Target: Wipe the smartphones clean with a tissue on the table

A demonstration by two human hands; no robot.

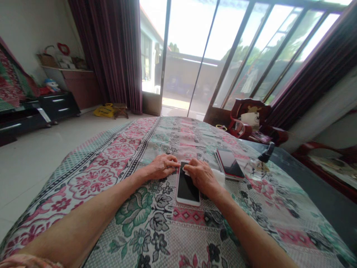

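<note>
One white, black-screened glass smartphone (187,189) is apparently being wiped, right hand (199,173) pinching white tissue (186,171); further strokes need left hand (163,166), fingers loosely spread, steadying it.

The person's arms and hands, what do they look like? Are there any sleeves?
The left hand and right hand are bare, with five-fingered human shapes. Both forearms are uncovered too. Only a bit of pinkish, striped sleeve shows, in the bottom left corner.
</note>
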